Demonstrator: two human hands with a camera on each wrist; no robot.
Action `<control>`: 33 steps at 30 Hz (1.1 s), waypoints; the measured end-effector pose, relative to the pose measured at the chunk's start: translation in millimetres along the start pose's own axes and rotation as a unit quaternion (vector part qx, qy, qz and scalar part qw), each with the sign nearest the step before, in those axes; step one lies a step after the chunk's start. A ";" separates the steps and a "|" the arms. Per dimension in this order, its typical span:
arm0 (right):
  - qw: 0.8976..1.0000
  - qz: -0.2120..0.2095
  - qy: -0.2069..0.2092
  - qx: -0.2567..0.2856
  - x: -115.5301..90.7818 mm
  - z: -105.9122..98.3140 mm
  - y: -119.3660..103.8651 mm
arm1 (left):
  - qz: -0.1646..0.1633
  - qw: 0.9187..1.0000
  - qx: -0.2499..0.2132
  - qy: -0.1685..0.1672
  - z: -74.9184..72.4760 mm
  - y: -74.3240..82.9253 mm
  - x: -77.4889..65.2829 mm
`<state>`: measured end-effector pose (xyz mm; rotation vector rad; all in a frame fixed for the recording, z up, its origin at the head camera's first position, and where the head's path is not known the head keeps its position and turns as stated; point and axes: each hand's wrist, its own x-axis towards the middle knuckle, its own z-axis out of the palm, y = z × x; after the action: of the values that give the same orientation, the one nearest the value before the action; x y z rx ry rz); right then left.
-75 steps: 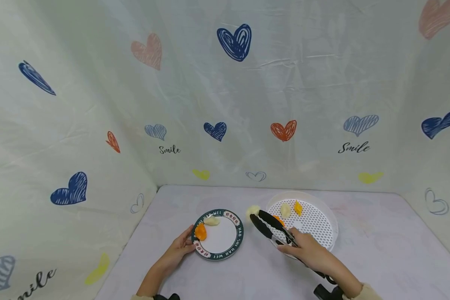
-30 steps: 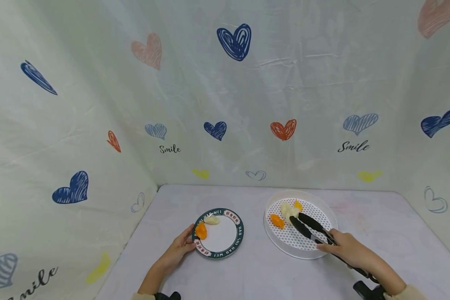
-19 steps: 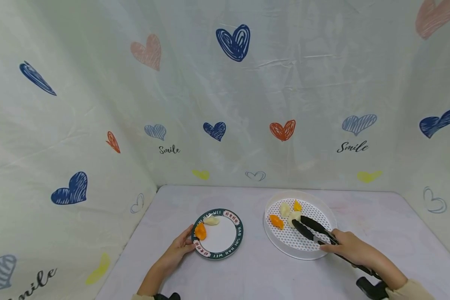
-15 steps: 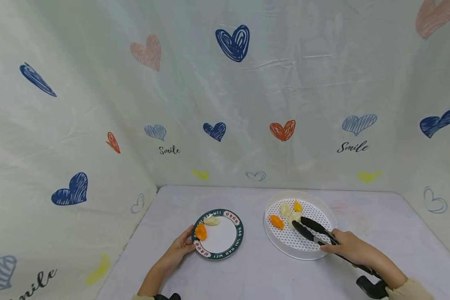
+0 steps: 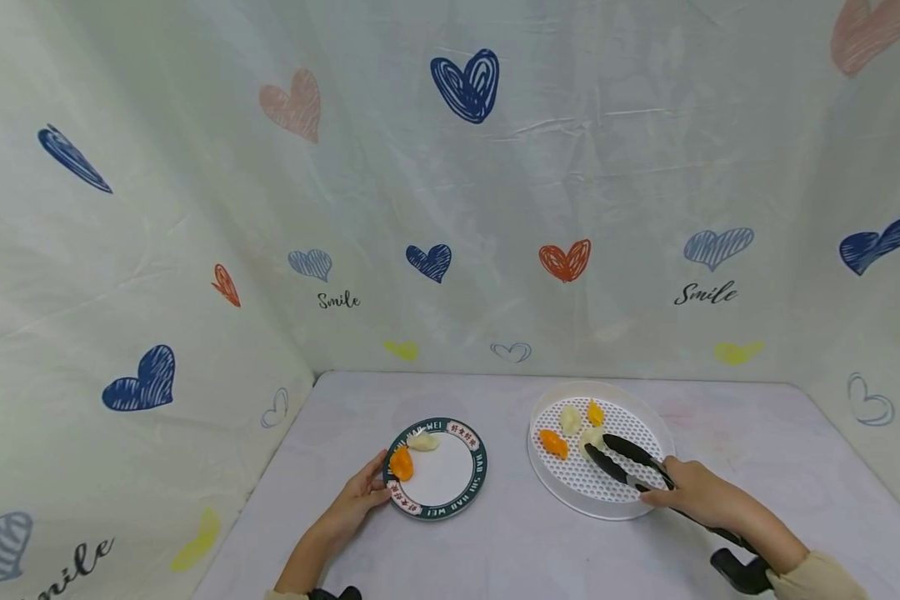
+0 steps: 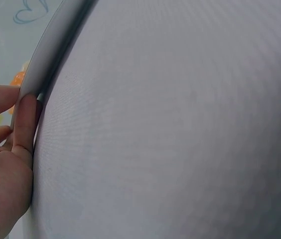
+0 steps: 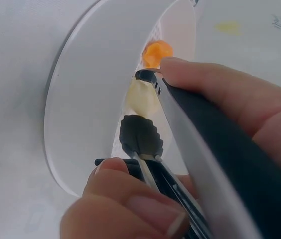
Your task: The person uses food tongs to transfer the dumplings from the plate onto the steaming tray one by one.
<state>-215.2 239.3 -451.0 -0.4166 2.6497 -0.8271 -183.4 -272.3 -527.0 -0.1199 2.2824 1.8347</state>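
My left hand (image 5: 360, 492) pinches the left rim of a round plate (image 5: 481, 467) with a green patterned border. On that plate lie an orange dumpling-shaped piece (image 5: 401, 463) and a pale one (image 5: 423, 442). Black-tipped kitchen tongs (image 5: 607, 464) are gripped in my right hand (image 5: 701, 493), over a round white perforated tray (image 5: 558, 493). A pale dumpling-like piece (image 5: 590, 438) rests on the tray at the parted tips; in the right wrist view this pale piece (image 7: 143, 97) shows between them. Whether the tips touch it I cannot tell.
Also on the tray sit another pale piece (image 5: 570, 419), an orange piece (image 5: 553, 443) and a yellow-orange piece (image 5: 596, 412). A white table (image 5: 510, 550) carries everything. Behind and to the left hangs a heart-printed curtain (image 5: 375, 183).
The tongs have moved right from beside the tray to over it, and the pale piece is now on the tray. Their tips have parted slightly. The left hand and plate stay put.
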 end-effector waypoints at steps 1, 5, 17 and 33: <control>1.000 0.001 0.000 0.001 -0.2 -0.2 -0.4 | 0.000 1.000 -0.002 -0.001 -0.3 0.1 0.2; 1.000 -0.001 0.002 0.004 -1.5 -0.5 -0.6 | 0.003 1.000 -0.008 -0.008 -1.7 -0.9 1.6; 0.999 -0.001 0.026 0.018 -7.3 -7.4 -6.3 | 0.001 1.000 -0.011 -0.008 -1.8 -2.8 2.3; 0.997 -0.019 0.036 0.060 2.8 10.1 -51.9 | 0.009 1.000 -0.019 -0.010 -1.4 -2.2 2.0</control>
<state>-204.6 192.4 -428.9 -0.4154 2.6467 -1.0261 -185.0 -274.0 -529.3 -0.0865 2.2434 1.8808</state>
